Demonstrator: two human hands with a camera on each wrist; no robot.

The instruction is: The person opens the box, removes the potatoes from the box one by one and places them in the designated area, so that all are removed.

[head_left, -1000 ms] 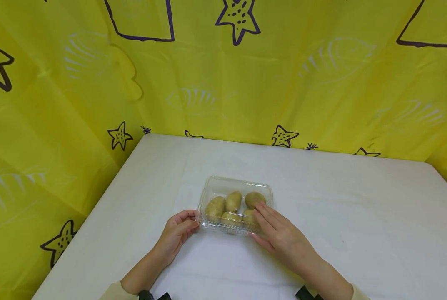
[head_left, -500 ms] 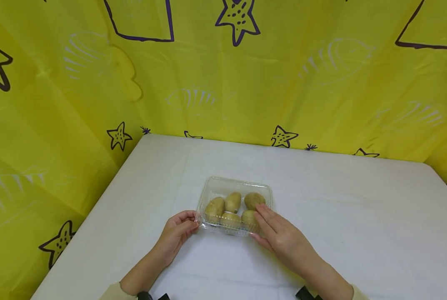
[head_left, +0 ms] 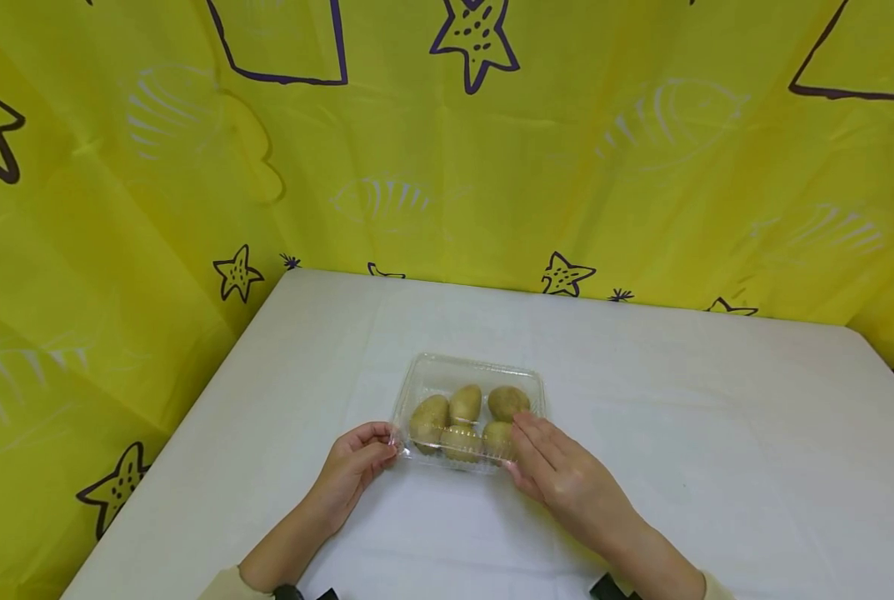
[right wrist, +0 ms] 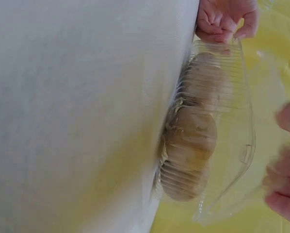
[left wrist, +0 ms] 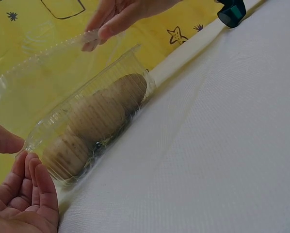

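A clear plastic clamshell box (head_left: 435, 367) stands on the table with several potatoes (head_left: 465, 404) inside. My left hand (head_left: 352, 475) pinches the box's near left corner between thumb and fingers. In the left wrist view, the clear lid (left wrist: 43, 56) is lifted away from the base's rim (left wrist: 77, 94), leaving a gap along the front. My right hand (head_left: 574, 483) holds the lid's edge at the near right corner, thumb below and fingers above. The right wrist view shows that hand blurred, apart from the box's ribbed base (right wrist: 242, 87).
A white cloth (head_left: 716, 433) covers the table under the box. Yellow curtains (head_left: 536, 167) printed with stars and fish hang behind it and along the left and right sides. Dark wrist straps (head_left: 606, 586) show at the bottom of the head view.
My right hand has shifted slightly right and toward me, with the lid's edge in its fingers. The left hand has kept its hold on the corner; the potatoes lie as before.
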